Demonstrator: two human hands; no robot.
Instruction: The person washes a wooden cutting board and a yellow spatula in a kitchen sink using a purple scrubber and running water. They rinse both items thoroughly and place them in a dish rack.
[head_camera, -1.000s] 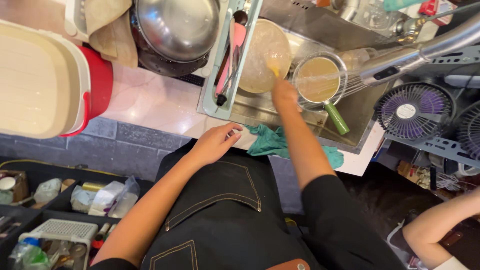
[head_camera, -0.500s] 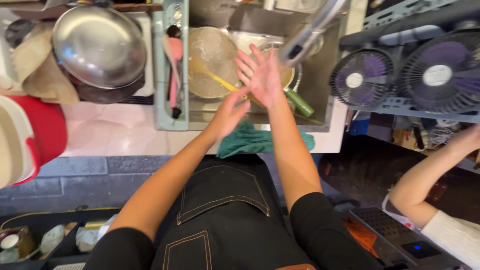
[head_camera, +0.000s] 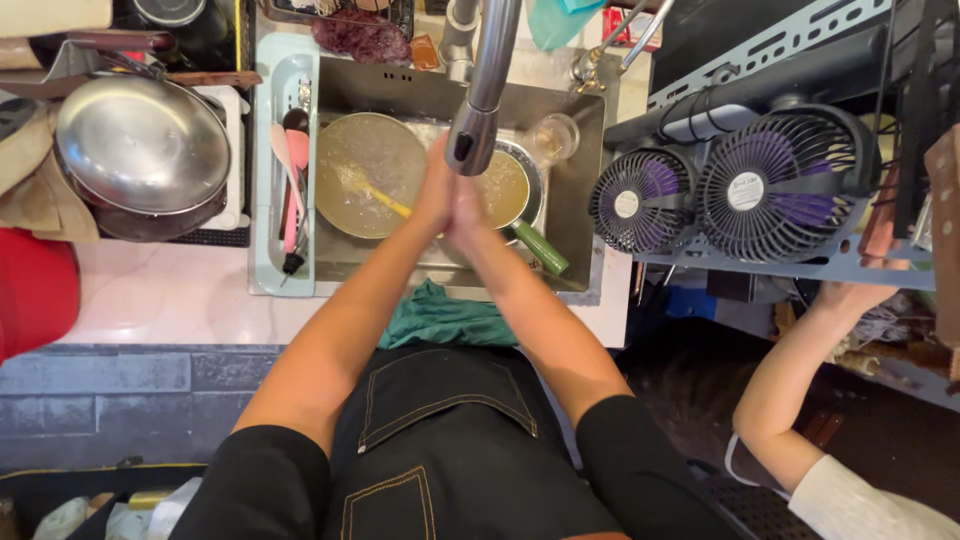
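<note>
My left hand (head_camera: 436, 192) and my right hand (head_camera: 466, 212) are pressed palm to palm over the steel sink (head_camera: 572, 190), right under the faucet spout (head_camera: 480, 100). Neither hand holds anything. Below them in the basin lie a round pan of cloudy water (head_camera: 362, 168) with a yellow utensil (head_camera: 382, 198) in it, and a smaller pan (head_camera: 512, 188) with a green handle (head_camera: 542, 250). A small glass (head_camera: 552, 134) stands at the basin's back right corner.
A light-blue tray (head_camera: 268, 180) with pink and dark utensils borders the sink's left. A steel bowl (head_camera: 142, 142) sits on the left counter, a teal cloth (head_camera: 444, 318) at the front edge. Two purple fans (head_camera: 700, 192) stand right, where another person's hand (head_camera: 848, 298) rests.
My hands have come together under the faucet; half a second ago they were apart and spread. A second ago the left hand rested on the counter edge. The view has shifted toward the sink.
</note>
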